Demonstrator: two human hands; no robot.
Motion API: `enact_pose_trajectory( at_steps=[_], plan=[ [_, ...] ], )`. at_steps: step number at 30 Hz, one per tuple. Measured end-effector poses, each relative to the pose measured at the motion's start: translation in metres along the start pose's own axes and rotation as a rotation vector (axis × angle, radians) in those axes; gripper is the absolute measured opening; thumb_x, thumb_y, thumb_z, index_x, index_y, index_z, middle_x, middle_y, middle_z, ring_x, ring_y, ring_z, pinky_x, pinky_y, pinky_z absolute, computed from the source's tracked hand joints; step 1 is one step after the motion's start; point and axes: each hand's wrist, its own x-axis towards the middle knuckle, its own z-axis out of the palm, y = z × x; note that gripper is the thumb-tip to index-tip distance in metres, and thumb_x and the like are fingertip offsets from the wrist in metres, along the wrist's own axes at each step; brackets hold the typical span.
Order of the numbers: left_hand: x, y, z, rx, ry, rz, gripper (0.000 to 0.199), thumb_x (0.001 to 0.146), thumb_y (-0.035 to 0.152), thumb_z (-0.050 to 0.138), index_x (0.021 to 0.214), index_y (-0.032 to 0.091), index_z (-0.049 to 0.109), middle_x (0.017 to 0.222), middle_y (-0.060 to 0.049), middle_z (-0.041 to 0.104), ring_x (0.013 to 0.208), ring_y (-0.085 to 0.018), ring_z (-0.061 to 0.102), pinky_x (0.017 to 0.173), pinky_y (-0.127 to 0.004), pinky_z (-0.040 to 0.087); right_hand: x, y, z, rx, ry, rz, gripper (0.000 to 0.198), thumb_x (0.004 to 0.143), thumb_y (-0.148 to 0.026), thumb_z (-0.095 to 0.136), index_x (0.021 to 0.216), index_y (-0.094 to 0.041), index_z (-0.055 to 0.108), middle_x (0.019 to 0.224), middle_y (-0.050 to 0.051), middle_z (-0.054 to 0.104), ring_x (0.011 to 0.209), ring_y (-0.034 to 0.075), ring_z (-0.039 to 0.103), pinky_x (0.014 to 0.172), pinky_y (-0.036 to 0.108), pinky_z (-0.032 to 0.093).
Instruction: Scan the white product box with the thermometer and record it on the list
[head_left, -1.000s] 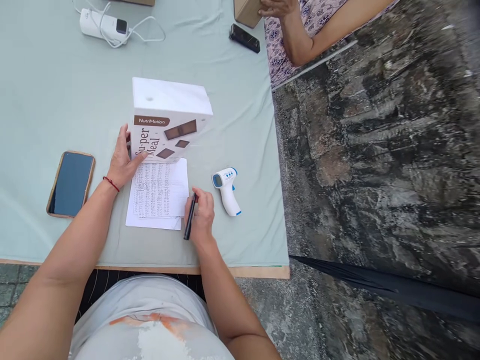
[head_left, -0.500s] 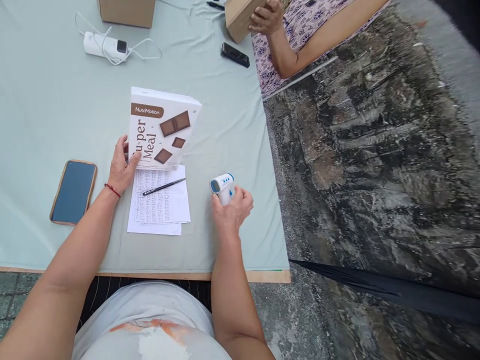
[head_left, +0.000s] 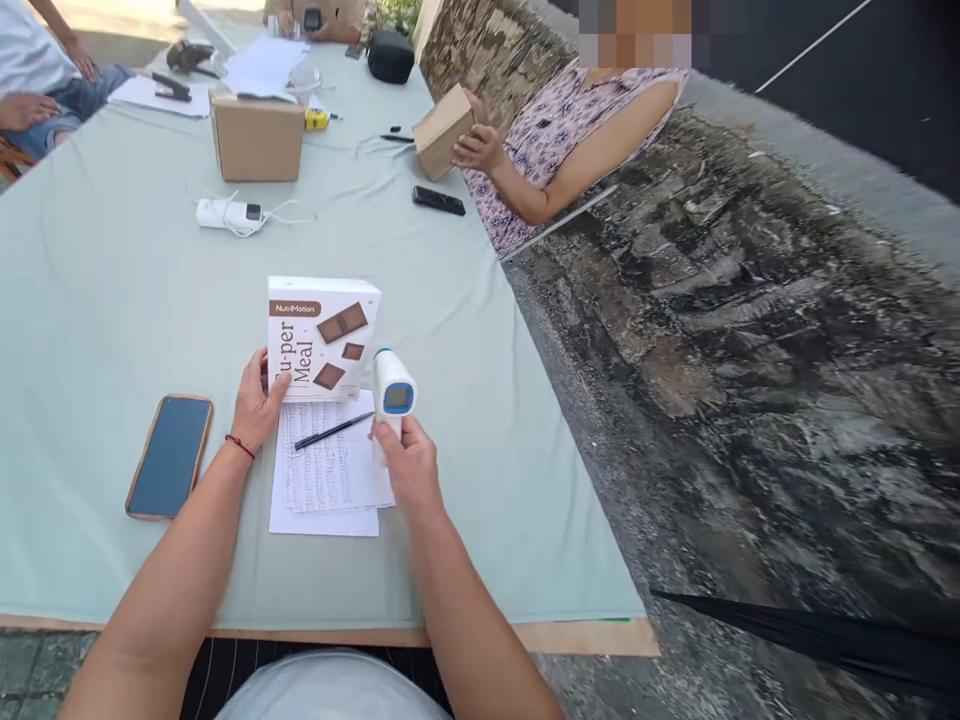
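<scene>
My left hand (head_left: pixel 257 405) grips the lower left corner of a white box (head_left: pixel 304 350) printed with brown chocolate bars, its thumb on the front face. In my right hand (head_left: pixel 411 462) is a white and blue infrared thermometer (head_left: pixel 394 385), held by its handle, with its small screen facing me. The thermometer's head is just right of the box, apart from it. Below the box lie sheets of paper (head_left: pixel 322 522) covered in small print, with a black pen (head_left: pixel 334 431) across them. Part of the top sheet is hidden behind my right hand.
A smartphone (head_left: pixel 169 455) lies left of my forearm. Farther off are a white device with a cable (head_left: pixel 229 214), a cardboard box (head_left: pixel 257 140), a black object (head_left: pixel 439 200) and a yellow item (head_left: pixel 316 120). A person at right holds a small carton (head_left: pixel 444 130); others sit at the far end.
My right hand has brought the thermometer left towards the box and turned it so its screen faces me. The view has tilted up, showing more of the far table.
</scene>
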Motion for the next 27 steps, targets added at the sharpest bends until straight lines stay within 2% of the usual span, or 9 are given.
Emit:
enact_pose_trajectory(
  at_steps=[3, 7, 13, 19, 27],
  plan=[
    [0.000, 0.001, -0.002, -0.009, 0.002, -0.015, 0.066, 0.090, 0.062, 0.052, 0.139, 0.019, 0.044, 0.128, -0.014, 0.058, 0.119, -0.027, 0.057, 0.103, -0.047, 0.047, -0.002, -0.001, 0.027, 0.099, -0.124, -0.031, 0.037, 0.077, -0.057, 0.065, 0.077, -0.021, 0.058, 0.068, -0.001, 0.055, 0.063, 0.014, 0.047, 0.058, 0.026, 0.040],
    [0.000, 0.004, -0.001, 0.002, 0.012, -0.041, 0.063, 0.090, 0.061, 0.052, 0.138, 0.020, 0.047, 0.126, -0.013, 0.060, 0.117, -0.027, 0.058, 0.101, -0.045, 0.048, -0.004, 0.012, 0.039, 0.143, -0.206, 0.054, 0.039, 0.078, -0.059, 0.064, 0.077, -0.021, 0.057, 0.065, -0.002, 0.055, 0.061, 0.014, 0.050, 0.058, 0.027, 0.042],
    [-0.001, 0.001, -0.001, 0.089, -0.012, -0.023, 0.065, 0.090, 0.062, 0.051, 0.140, 0.021, 0.046, 0.120, -0.013, 0.062, 0.112, -0.027, 0.058, 0.098, -0.046, 0.048, 0.000, 0.030, 0.042, 0.184, -0.180, 0.104, 0.040, 0.077, -0.060, 0.067, 0.080, -0.020, 0.058, 0.065, -0.003, 0.056, 0.059, 0.014, 0.051, 0.056, 0.026, 0.040],
    [-0.003, -0.005, -0.006, 0.142, -0.058, 0.001, 0.064, 0.093, 0.058, 0.048, 0.146, 0.022, 0.040, 0.129, -0.014, 0.059, 0.124, -0.029, 0.052, 0.104, -0.049, 0.044, 0.002, 0.027, 0.047, 0.176, -0.177, 0.096, 0.043, 0.077, -0.063, 0.065, 0.081, -0.020, 0.058, 0.062, -0.002, 0.058, 0.057, 0.014, 0.049, 0.055, 0.027, 0.039],
    [-0.001, -0.008, -0.007, 0.130, -0.086, 0.042, 0.062, 0.095, 0.058, 0.043, 0.147, 0.023, 0.041, 0.132, -0.014, 0.058, 0.130, -0.030, 0.049, 0.109, -0.052, 0.040, 0.002, 0.027, 0.049, 0.197, -0.179, 0.091, 0.043, 0.074, -0.062, 0.067, 0.081, -0.021, 0.057, 0.062, -0.002, 0.057, 0.057, 0.014, 0.049, 0.055, 0.027, 0.040]
  ],
)
